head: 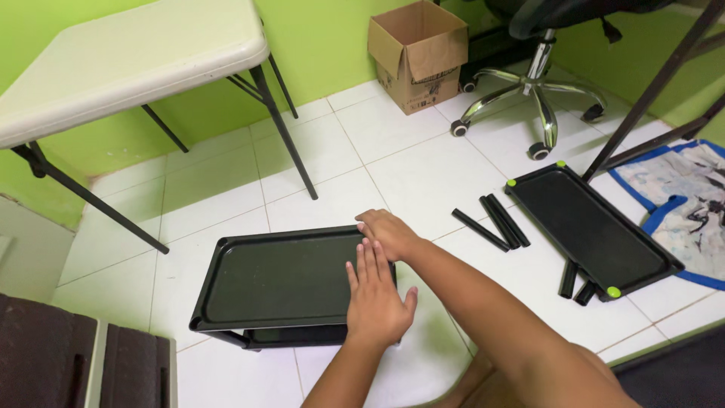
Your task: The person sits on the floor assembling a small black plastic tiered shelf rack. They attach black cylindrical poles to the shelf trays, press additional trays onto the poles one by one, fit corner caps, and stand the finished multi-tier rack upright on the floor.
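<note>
A black plastic shelf tray [279,278], rectangular with rounded corners and a raised rim, is seen on the white tiled floor [408,162] at about 7 o'clock in the view, stacked over a second black tray [298,335] whose edge shows beneath it. The left hand [375,298] is laid flat on the tray's smooth matte surface at its right end, fingers [365,261] extended and close together, nothing pinched. The right hand [388,231] is placed over the tray's far right corner, its fingers curled down onto the rim, just beyond the left fingertips. Well apart at 3 o'clock, another black tray [593,230] lies flat on the tiles, with round lime-green caps [613,292] at its corners. Between the two trays, short black cylindrical tubes [495,221] are laid side by side, and more tubes [576,285] are tucked against the near edge of the right tray. A blue-bordered printed cloth [691,196] is spread at the right edge. At 12 o'clock an open brown cardboard box [419,57] stands against the green wall, beside the chromed star base of an office chair [536,94]. A white folding tabletop [128,57] on black metal legs is seen at 10 o'clock.
</note>
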The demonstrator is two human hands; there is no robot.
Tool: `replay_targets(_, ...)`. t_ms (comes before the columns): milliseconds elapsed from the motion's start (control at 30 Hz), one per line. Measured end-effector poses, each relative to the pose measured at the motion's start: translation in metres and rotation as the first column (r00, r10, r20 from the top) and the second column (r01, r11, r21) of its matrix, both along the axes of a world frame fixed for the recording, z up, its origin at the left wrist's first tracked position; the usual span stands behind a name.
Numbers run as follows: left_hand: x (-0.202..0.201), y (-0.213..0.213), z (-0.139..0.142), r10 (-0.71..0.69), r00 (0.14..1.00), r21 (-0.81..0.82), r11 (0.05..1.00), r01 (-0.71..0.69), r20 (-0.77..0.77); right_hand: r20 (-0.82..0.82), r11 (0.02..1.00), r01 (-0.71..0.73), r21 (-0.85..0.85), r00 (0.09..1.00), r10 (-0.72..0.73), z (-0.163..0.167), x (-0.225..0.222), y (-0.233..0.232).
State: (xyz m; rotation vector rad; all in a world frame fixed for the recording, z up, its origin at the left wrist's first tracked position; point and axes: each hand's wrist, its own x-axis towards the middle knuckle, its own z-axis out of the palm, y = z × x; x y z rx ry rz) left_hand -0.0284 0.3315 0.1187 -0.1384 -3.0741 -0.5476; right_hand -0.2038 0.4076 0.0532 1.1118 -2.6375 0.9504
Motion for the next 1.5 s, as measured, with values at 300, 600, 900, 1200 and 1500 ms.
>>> replay_targets(300, -0.035, 0.008, 0.0, 0.196, 0.978, -0.062, 0.979, -0.192, 0.066, 0.383, 0.861, 0.504, -0.071, 0.81, -0.443, 0.0, -0.017, -0.01)
replay_targets(600, -0.08, 0.005, -0.006, 0.265, 0.962, -0.053, 0.962, -0.269, -0.067, 0.619, 0.864, 0.445, -0.237, 0.754, -0.22, -0.051, -0.03, 0.063)
replay_targets(900, -0.097, 0.084, -0.041, -0.218, 0.874, -0.074, 0.976, 0.206, -0.434, 0.499, 0.809, 0.576, 0.113, 0.671, -0.548, -0.114, -0.038, 0.222)
replay_targets(1200, -0.211, 0.188, -0.147, 0.037, 0.963, 0.143, 0.987, -0.077, 0.265, 0.432, 0.485, 0.792, 0.371, 0.316, -0.845, -0.147, -0.059, 0.281)
replay_targets(1500, -0.342, 0.215, -0.271, 0.035, 0.975, 0.105, 0.993, -0.06, 0.22, 0.484, 0.542, 0.735, 0.408, 0.329, -0.811, -0.171, -0.082, 0.279)
